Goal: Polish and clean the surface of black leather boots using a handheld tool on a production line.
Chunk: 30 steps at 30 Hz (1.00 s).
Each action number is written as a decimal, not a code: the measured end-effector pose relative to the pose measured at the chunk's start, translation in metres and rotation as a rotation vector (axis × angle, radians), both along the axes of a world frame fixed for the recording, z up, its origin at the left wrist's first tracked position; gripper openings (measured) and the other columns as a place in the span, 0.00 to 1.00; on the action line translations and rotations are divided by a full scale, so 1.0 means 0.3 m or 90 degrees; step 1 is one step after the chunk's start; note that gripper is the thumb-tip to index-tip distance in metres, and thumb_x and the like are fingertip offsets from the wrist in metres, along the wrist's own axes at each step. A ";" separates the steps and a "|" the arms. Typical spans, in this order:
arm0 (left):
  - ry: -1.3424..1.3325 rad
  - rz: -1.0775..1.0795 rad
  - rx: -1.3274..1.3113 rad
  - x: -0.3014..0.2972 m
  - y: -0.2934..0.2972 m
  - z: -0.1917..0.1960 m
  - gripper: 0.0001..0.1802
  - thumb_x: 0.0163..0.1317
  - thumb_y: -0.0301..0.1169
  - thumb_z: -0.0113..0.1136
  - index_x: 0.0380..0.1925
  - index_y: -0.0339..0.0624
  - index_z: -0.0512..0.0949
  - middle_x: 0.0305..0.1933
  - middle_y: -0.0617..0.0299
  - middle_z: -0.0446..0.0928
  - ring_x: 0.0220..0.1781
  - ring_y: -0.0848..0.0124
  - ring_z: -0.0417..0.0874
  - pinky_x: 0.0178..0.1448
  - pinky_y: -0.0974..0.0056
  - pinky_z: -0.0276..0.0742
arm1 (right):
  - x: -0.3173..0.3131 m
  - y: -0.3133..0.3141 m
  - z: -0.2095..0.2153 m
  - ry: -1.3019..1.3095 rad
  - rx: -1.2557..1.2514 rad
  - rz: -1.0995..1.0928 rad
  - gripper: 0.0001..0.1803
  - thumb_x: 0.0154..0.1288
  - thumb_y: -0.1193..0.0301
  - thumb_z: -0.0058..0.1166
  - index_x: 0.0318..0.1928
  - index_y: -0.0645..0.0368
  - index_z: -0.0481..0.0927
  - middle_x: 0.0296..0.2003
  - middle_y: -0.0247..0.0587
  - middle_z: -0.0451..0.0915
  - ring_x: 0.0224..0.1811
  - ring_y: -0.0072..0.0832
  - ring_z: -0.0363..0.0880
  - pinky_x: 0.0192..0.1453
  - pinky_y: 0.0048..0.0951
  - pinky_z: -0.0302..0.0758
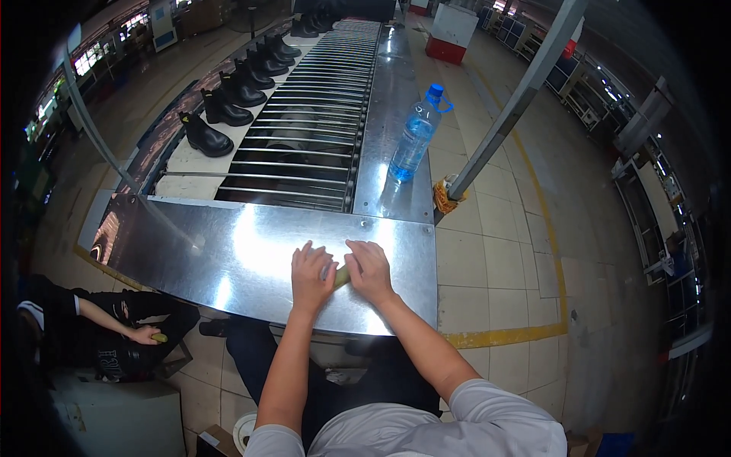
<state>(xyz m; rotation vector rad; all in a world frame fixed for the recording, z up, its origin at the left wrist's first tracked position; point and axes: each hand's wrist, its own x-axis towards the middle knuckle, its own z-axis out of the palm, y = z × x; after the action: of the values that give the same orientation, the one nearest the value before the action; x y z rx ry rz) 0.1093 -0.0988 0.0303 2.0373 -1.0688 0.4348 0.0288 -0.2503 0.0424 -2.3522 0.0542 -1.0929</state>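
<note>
Between my two hands, over the metal end of the bench, is a small green oblong thing (pixel 342 276), perhaps a fruit; its exact kind does not show. My left hand (pixel 311 278) has its thumb against the left side of it, fingers bent above the metal. My right hand (pixel 370 271) grips it from the other side, with the thumb and curled fingers covering part of it. Both forearms reach in from the lower edge. Beneath the hands lies the shiny metal surface (pixel 190 240).
Beyond the metal top runs a roller conveyor (pixel 312 126), with several black ankle boots (pixel 205 135) along its left side. A blue-capped bottle (pixel 413 137) stands on the right rail beside a slanted metal post (pixel 510 114). At lower left, a seated person's hand (pixel 143 335) holds another green piece (pixel 159 337).
</note>
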 end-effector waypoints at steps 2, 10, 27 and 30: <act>0.054 -0.013 -0.049 -0.009 0.002 0.005 0.17 0.55 0.36 0.73 0.44 0.45 0.85 0.54 0.56 0.84 0.68 0.47 0.76 0.73 0.38 0.65 | 0.003 0.003 -0.008 0.007 0.017 -0.001 0.17 0.69 0.72 0.59 0.56 0.61 0.83 0.44 0.49 0.87 0.53 0.46 0.84 0.63 0.46 0.75; 0.042 -0.101 0.101 -0.011 0.000 0.027 0.20 0.58 0.31 0.70 0.52 0.47 0.84 0.65 0.53 0.77 0.77 0.43 0.65 0.81 0.35 0.54 | 0.008 -0.026 -0.034 0.054 0.314 -0.043 0.14 0.76 0.69 0.56 0.56 0.60 0.85 0.34 0.47 0.88 0.32 0.34 0.88 0.41 0.34 0.82; 0.054 0.248 -0.051 0.060 0.026 -0.073 0.12 0.64 0.26 0.63 0.47 0.42 0.84 0.59 0.50 0.82 0.73 0.41 0.70 0.77 0.39 0.59 | 0.020 0.008 -0.011 -0.079 0.050 -0.048 0.08 0.67 0.76 0.59 0.46 0.61 0.85 0.28 0.42 0.80 0.32 0.42 0.80 0.46 0.42 0.76; 0.040 0.172 -0.017 0.039 -0.013 -0.050 0.10 0.65 0.31 0.65 0.44 0.41 0.86 0.59 0.51 0.83 0.73 0.43 0.71 0.76 0.42 0.61 | 0.023 -0.022 -0.011 -0.073 0.073 -0.065 0.08 0.67 0.76 0.59 0.45 0.60 0.86 0.27 0.43 0.80 0.31 0.42 0.80 0.45 0.42 0.77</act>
<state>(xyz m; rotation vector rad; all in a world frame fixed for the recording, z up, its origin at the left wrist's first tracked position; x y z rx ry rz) 0.1212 -0.1028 0.0153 2.1652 -0.7477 0.5157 0.0357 -0.2569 0.0391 -2.2020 0.1930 -1.2380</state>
